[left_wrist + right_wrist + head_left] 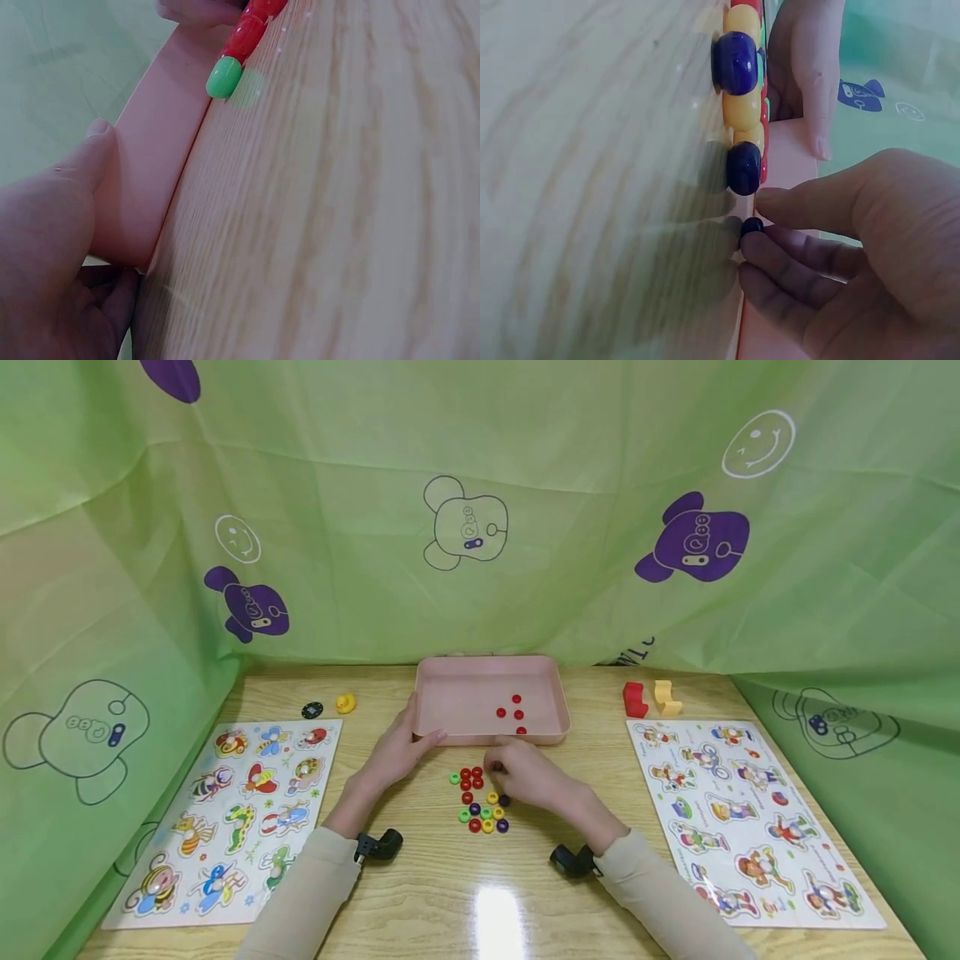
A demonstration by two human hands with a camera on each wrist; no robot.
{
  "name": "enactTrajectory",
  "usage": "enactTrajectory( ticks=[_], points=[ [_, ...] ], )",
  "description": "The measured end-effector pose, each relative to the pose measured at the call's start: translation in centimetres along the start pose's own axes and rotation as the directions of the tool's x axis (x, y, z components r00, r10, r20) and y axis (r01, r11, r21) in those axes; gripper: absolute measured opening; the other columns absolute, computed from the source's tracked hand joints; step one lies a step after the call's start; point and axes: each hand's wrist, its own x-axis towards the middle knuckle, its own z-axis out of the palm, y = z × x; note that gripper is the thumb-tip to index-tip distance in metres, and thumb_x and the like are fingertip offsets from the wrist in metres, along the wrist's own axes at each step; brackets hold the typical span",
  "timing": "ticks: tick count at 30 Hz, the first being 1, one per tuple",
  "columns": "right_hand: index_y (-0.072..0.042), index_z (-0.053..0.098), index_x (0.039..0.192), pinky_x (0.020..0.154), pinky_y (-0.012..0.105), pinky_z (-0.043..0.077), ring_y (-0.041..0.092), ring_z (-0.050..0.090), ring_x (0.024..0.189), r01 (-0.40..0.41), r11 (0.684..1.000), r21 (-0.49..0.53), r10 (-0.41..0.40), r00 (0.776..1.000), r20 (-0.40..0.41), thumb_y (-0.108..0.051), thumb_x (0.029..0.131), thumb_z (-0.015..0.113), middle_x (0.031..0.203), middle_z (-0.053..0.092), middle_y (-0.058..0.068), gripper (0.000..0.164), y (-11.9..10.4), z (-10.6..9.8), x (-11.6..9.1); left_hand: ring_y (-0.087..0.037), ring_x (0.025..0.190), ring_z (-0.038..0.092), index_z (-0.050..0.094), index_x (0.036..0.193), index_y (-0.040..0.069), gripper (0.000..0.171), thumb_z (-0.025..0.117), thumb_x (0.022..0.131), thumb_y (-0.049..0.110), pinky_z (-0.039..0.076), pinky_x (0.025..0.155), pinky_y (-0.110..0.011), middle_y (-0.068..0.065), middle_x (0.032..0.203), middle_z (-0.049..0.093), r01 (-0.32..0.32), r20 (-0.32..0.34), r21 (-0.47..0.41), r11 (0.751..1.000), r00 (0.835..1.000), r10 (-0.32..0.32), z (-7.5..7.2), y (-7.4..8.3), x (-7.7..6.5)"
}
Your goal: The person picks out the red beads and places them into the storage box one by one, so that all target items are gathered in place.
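My left hand [392, 750] holds the near left corner of a pink tray [450, 739], its thumb along the front wall and the other fingers at the side. Several red beads [501, 712] lie inside the tray's right half. In front stands a cluster of ring-shaped beads in red, yellow, green and dark blue, with a green bead [224, 78] at its left edge. My right hand [531, 774] is beside the cluster, close to the tray's front wall. Between its thumb and curled fingers shows a small dark blue bead [751, 224]; the actual contact is partly hidden.
Puzzle boards with insects [251, 802] and people [750, 818] lie left and right. A yellow duck [346, 702] and a black disc [312, 710] sit at back left. Red [634, 700] and yellow blocks [666, 698] stand at back right. A green curtain [360, 610] encloses the table.
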Motion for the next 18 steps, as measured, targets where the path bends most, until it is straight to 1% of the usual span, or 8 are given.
enactTrajectory(
  ticks=[5,10,15,18],
  points=[
    [-0.015,0.07,0.093,0.066,0.017,0.045,0.005,0.049,0.075,-0.035,0.999,-0.013,0.035,0.999,-0.024,-0.005,0.083,0.06,0.088,0.053,-0.007,0.018,0.11,-0.07,0.02,-0.026,0.141,0.023,-0.007,0.148,0.028,0.089,0.054,0.088,0.051,0.026,0.112,-0.049,-0.005,0.157,0.011,-0.007,-0.002,0.0,1.0,1.0,0.007,-0.02,0.05,0.05],
    [-0.015,0.069,0.093,0.066,0.017,0.045,0.005,0.048,0.074,-0.045,0.998,-0.046,0.043,0.998,-0.038,-0.005,0.083,0.06,0.088,0.053,-0.007,0.017,0.2,-0.01,-0.01,-0.026,0.141,0.023,-0.008,0.148,0.029,0.089,0.054,0.088,0.051,0.026,0.112,-0.049,-0.005,0.157,0.011,-0.005,0.006,-0.006,1.0,1.0,0.005,-0.07,0.15,-0.02],
    [-0.016,0.07,0.093,0.067,0.017,0.045,0.005,0.048,0.074,-0.045,0.996,-0.075,0.043,0.998,-0.037,-0.006,0.084,0.061,0.085,0.055,-0.008,0.016,0.24,0.02,0.01,-0.027,0.141,0.024,-0.006,0.15,0.023,0.09,0.054,0.088,0.05,0.027,0.112,-0.049,-0.006,0.157,0.012,-0.005,0.01,-0.001,1.0,1.0,0.005,-0.12,0.22,-0.04],
    [-0.016,0.07,0.091,0.065,0.018,0.044,0.005,0.048,0.073,-0.044,0.995,-0.087,0.041,0.998,-0.039,-0.005,0.084,0.061,0.084,0.056,-0.008,0.016,0.3,0.08,0.04,-0.027,0.141,0.025,-0.004,0.15,0.021,0.09,0.055,0.088,0.05,0.027,0.112,-0.049,-0.006,0.157,0.012,-0.001,0.006,-0.002,1.0,1.0,0.001,-0.09,0.25,-0.05]
  ],
)
